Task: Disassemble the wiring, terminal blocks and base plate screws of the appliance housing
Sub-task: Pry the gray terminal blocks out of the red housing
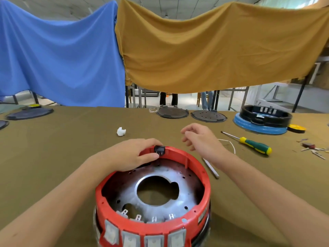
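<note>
A round red appliance housing [195, 168] stands upside down on the table in front of me, with a metal base plate [124, 191] inside that has a large hole in the middle. A small black terminal block [159, 150] sits in the housing's far rim. My left hand [131, 154] grips the rim there, thumb and fingers pinching beside the block. My right hand [201, 138] hovers just right of it, above the table, fingers loosely curled and holding nothing.
A green-and-yellow screwdriver [252, 144] lies to the right, with a white wire [229, 145] and a thin metal strip [211, 168] nearer. A white plastic piece [121, 131], dark round plates [172, 112], another black housing on a blue base [263, 118] and loose small parts [313, 148] lie further back.
</note>
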The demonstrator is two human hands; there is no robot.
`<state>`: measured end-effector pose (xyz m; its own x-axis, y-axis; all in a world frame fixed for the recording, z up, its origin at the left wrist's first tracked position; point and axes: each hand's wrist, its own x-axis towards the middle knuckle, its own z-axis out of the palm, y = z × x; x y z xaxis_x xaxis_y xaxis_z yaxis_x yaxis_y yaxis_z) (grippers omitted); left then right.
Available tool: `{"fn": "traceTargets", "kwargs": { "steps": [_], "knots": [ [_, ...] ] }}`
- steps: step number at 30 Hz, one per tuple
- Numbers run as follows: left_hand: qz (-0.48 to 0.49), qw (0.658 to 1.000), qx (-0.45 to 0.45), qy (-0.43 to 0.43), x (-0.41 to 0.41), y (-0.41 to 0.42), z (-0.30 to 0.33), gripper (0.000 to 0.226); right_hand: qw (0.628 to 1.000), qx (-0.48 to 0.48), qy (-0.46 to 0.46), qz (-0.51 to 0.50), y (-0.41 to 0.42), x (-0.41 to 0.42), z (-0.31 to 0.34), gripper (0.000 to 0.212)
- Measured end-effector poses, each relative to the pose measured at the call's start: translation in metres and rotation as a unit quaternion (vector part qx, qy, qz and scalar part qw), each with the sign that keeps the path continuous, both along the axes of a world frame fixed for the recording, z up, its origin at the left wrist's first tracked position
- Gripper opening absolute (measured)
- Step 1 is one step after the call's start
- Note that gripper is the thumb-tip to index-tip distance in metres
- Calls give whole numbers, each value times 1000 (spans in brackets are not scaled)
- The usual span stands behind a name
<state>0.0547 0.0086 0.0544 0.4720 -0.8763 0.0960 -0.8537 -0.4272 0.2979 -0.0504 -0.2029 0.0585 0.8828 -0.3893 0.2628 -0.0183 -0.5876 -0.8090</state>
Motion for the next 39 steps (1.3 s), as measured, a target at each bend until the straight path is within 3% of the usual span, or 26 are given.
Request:
{"fn": "traceTargets", "kwargs": {
  "steps": [3,6,11,14,17,19,22,24,28,33,39],
  "knots": [
    [2,1000,2,-14,2,-2,-1,21,969,-165,162,-86,-42,-21,-2,13],
    [2,1000,8,-27,-1,-4,-1,16,902,-302,303,-65,-48,-28,-21,44],
    [24,999,35,-1,-3,-8,9,11,889,-350,294,-17,-40,-13,-34,41],
    [31,999,26,-12,-6,-16,11,16,951,-237,198,6,-37,-8,-25,25],
    [27,999,-12,-32,-9,-19,4,18,997,-64,11,34,-26,-1,-12,16],
    [27,999,-32,-27,-8,-17,1,17,991,90,-75,58,-17,5,-4,11],
    [27,997,-72,-15,-5,-14,2,21,930,320,-133,122,3,19,5,8],
    [35,996,-83,3,-3,-14,2,24,913,358,-151,120,18,30,9,18],
    [37,992,-97,74,0,-13,5,27,970,168,-143,106,34,39,8,30],
    [46,992,-88,77,3,-14,3,26,990,-33,-123,65,37,40,2,32],
    [23,995,-77,59,2,-17,1,26,987,-68,-141,35,36,38,0,39]
  ]
}}
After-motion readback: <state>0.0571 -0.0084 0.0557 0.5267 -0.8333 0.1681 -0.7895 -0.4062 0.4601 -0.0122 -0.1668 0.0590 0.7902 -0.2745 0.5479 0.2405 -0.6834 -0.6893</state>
